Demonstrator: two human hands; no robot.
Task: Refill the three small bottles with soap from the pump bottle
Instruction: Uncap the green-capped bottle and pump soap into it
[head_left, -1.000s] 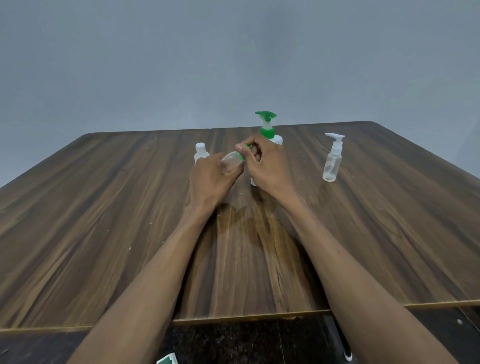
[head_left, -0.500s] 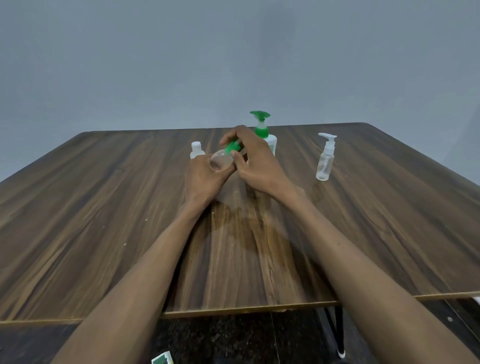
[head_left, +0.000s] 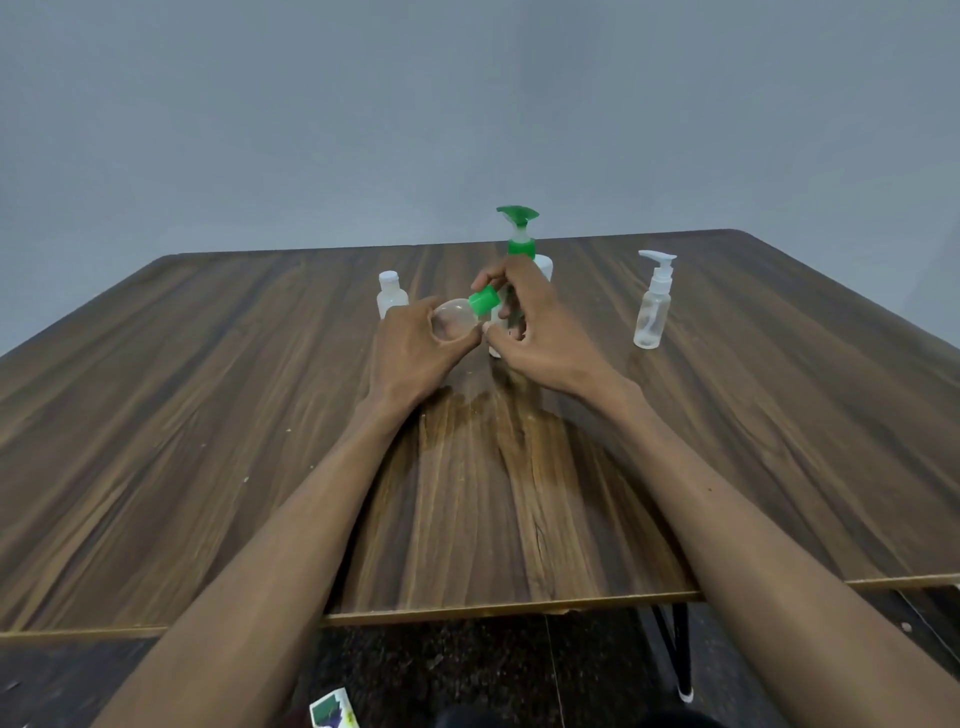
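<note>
Item, mid-worktop: my left hand grips a clear small bottle, tilted. My right hand pinches its green cap. Pump bottle just behind. White-capped bottle far left; clear pump-top bottle right.

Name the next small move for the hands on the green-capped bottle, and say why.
Probably keep twisting the green cap off. The left hand grips the tilted clear bottle, the right hand pinches the cap, and it still sits on the neck, so no soap can go in yet.
</note>
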